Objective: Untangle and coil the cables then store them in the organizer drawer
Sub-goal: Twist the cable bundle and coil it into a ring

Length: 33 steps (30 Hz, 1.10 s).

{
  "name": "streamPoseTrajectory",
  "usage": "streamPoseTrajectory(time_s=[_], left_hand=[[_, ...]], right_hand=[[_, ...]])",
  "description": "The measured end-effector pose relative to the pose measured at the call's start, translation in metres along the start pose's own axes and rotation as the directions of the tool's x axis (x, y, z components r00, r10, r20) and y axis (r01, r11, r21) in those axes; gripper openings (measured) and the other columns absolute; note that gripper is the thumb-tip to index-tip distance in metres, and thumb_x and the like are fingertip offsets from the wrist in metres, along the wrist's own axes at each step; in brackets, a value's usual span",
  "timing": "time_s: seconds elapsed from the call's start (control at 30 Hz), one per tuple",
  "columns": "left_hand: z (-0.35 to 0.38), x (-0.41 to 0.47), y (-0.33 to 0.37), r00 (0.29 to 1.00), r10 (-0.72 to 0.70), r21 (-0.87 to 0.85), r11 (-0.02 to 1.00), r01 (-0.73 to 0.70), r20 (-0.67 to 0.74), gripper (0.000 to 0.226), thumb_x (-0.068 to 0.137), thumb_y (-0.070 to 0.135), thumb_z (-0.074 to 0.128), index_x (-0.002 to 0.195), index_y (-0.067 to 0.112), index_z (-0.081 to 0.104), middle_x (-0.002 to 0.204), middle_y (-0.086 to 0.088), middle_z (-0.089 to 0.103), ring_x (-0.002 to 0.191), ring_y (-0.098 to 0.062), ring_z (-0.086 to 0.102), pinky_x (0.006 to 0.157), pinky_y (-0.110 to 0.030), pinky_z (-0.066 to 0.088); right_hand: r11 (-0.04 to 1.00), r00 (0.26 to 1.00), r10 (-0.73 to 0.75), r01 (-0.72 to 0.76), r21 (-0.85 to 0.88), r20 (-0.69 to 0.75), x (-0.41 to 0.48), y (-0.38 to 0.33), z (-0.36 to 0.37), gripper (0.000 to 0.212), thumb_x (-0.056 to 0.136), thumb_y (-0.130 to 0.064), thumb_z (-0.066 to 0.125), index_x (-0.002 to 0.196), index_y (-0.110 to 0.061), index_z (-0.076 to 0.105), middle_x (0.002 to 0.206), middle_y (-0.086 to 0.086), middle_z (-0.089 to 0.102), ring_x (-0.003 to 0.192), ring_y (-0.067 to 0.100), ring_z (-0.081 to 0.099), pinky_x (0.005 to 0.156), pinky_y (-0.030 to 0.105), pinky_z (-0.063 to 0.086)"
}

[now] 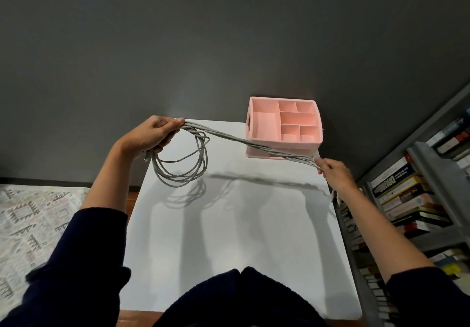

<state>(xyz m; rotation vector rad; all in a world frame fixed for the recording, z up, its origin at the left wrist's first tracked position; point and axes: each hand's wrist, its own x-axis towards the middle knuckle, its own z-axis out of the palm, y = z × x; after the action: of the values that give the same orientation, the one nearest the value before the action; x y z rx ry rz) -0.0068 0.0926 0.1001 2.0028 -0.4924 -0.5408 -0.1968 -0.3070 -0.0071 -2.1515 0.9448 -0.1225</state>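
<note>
Both hands hold the grey cables (230,137) in the air above the far half of the white table (229,245).

- The left hand (150,135) is near the far left corner. Its fingers are curled round a hanging coil of several loops.
- The right hand (335,174) is over the right edge, close to the bookshelf (419,199). It pinches the straight strands, and the loose ends hang below it.
- The strands run taut between the hands and pass in front of the pink organizer (302,145).
- The organizer stands at the far right corner with its compartments open upward.

Shadows of the arms and coil fall on the middle of the table. A grey wall (203,34) rises behind the far edge. A patterned rug (30,212) lies beyond the left edge.
</note>
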Motion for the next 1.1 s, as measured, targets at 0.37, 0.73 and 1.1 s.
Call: streamPoseTrajectory(time_s=[0.37,0.73,1.1], left_hand=[[-0.004,0.000,-0.006,0.995,-0.055,-0.077,0.996,0.049,-0.079,0.040,0.098,0.042,0.045,0.067,0.018,0.040,0.058,0.003,0.029,0.041,-0.005,0.024,0.040,-0.017,0.021],[0.007,0.000,-0.008,0.986,-0.046,-0.314,0.950,-0.006,-0.159,0.038,0.099,0.042,0.044,0.067,0.023,0.037,0.058,0.006,0.025,0.043,-0.005,0.020,0.038,-0.016,0.018],[0.014,0.002,-0.001,0.985,-0.010,-0.305,0.951,-0.045,-0.174,0.039,0.098,0.044,0.044,0.066,0.024,0.037,0.062,0.002,0.024,0.045,-0.008,0.019,0.040,-0.016,0.019]], right_hand=[[0.684,0.801,0.002,-0.438,0.583,0.599,-0.021,0.005,-0.007,0.029,0.096,-0.042,0.043,0.076,-0.022,0.037,0.049,-0.011,0.019,0.035,-0.001,0.016,0.029,0.012,0.012],[0.262,0.699,-0.386,-0.543,0.798,0.602,-0.023,0.031,0.017,0.017,0.099,-0.015,0.049,0.103,-0.002,0.058,0.085,0.007,0.057,0.066,0.010,0.049,0.064,0.022,0.047],[0.819,0.967,0.085,-0.205,0.536,0.241,-0.033,0.018,0.046,0.010,0.100,-0.021,0.050,0.090,-0.018,0.052,0.070,0.004,0.055,0.039,0.004,0.036,0.039,0.018,0.030]])
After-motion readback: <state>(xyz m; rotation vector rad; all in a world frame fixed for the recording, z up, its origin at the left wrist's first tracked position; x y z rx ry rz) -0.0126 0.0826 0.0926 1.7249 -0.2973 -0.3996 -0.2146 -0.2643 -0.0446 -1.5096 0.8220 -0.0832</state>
